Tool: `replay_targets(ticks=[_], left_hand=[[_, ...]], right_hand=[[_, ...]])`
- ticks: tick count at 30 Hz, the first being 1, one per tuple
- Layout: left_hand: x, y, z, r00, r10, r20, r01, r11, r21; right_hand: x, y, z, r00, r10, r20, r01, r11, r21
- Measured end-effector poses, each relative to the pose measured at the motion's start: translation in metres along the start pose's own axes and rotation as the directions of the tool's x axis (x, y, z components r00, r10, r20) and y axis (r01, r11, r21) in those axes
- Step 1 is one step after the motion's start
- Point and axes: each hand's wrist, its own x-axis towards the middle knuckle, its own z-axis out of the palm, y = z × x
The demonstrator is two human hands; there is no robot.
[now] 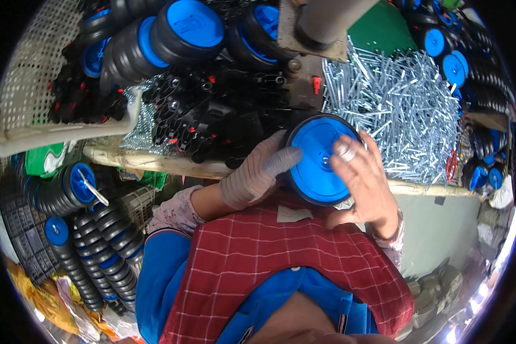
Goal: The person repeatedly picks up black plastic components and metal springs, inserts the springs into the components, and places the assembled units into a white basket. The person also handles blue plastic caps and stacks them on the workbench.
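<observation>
A black wheel with a blue disc face (318, 172) is held up in front of my chest, its blue side turned up. My left hand (255, 172), in a striped grey glove, grips its left side with the thumb on the blue face. My right hand (364, 178), bare with a pale wrap or band round one finger, holds the right side; its fingertips lie on the face near the hub and its thumb is at the lower rim. A small shiny metal end (325, 160) shows at the hub centre. The wheel's underside is hidden.
Beyond the wheel lie a heap of silver metal pins (395, 109) and a pile of black plastic parts (212, 114). A white crate (28, 74) stands at the left. Stacked wheels (192, 26) fill the back and both sides. A grey post (327, 23) rises from the bench.
</observation>
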Motion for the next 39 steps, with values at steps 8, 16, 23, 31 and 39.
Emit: replay_targets(ticks=[8,16,23,31,39], left_hand=[[-0.044,0.036,-0.019,0.691,0.675,0.26,-0.051,-0.313,0.948],[-0.041,0.05,-0.064,0.669,0.7,0.25,0.214,-0.503,0.837],[0.006,0.02,-0.009,0.637,0.763,0.113,0.057,-0.193,0.98],[0.069,-0.024,-0.003,0.852,0.488,0.191,-0.254,0.065,0.965],[0.099,0.055,-0.038,0.912,0.175,-0.37,0.107,0.771,0.628]], right_hand=[[-0.049,0.041,0.043,0.883,0.12,-0.453,-0.032,0.98,0.197],[-0.037,0.063,0.095,0.258,0.908,-0.329,0.217,0.277,0.936],[0.021,0.05,0.091,0.282,0.903,-0.325,0.34,0.223,0.914],[0.073,0.067,0.086,0.166,0.916,-0.366,0.316,0.302,0.899],[0.061,0.111,0.099,0.202,0.863,-0.462,0.342,0.38,0.859]])
